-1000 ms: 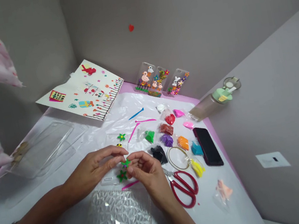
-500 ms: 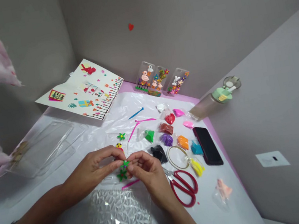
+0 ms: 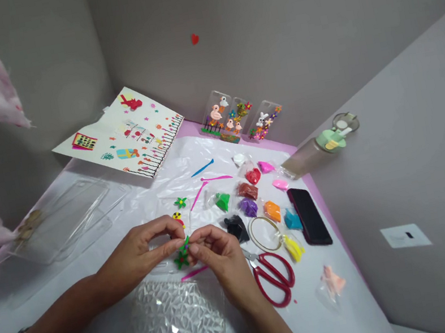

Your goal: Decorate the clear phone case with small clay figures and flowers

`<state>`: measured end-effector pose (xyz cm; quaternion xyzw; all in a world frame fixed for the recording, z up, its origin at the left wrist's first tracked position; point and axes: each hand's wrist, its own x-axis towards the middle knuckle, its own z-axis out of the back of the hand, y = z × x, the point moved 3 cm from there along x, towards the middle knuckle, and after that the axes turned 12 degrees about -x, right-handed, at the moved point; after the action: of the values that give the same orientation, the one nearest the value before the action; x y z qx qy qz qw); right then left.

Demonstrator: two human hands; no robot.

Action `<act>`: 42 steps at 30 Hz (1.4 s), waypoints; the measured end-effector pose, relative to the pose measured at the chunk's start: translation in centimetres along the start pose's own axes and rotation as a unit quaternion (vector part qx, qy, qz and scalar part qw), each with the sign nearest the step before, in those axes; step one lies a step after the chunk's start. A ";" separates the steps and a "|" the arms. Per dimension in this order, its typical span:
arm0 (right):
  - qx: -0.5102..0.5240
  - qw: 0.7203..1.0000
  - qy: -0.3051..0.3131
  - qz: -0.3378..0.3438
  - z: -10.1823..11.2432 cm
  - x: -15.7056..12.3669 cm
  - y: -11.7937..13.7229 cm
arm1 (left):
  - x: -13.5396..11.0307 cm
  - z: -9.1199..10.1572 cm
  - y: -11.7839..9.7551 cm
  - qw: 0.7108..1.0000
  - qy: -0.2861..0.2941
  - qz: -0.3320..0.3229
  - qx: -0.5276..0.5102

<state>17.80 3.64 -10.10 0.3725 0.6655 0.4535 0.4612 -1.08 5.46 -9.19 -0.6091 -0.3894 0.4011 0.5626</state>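
Observation:
My left hand [image 3: 146,247] and my right hand [image 3: 217,250] meet over a clear phone case, thumbs and forefingers closed in a pinch. Between the fingertips is a small green clay flower [image 3: 184,245], partly covered by them. Just below it lies another green clay flower with a red centre [image 3: 181,259]. Further up the case are a green flower with a yellow centre [image 3: 180,202] and a yellow, black and red clay figure [image 3: 178,218]. A pink modelling tool [image 3: 194,273] lies beside my right hand. Nearest my body is a clear faceted sheet or case [image 3: 175,315].
Bagged clay lumps, among them a purple one [image 3: 248,207], lie right of centre. Red-handled scissors [image 3: 275,280], a bangle [image 3: 264,234] and a phone [image 3: 309,216] are nearby. Behind stand decorated cases [image 3: 215,113], a bottle [image 3: 307,157] and a decorated card [image 3: 126,134].
The small green flower has tilted between my fingertips and shows less of its face. My left fingers have shifted slightly; all else stays where it was.

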 end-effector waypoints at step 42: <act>0.031 0.999 -0.018 -0.003 0.1 0.1 -0.2 | 0.0 -0.3 0.8 0.992 -0.044 0.053 -0.104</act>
<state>17.82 3.68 -10.29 0.3930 0.6719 0.4245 0.4624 -0.76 5.33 -9.97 -0.6662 -0.4201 0.4140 0.4564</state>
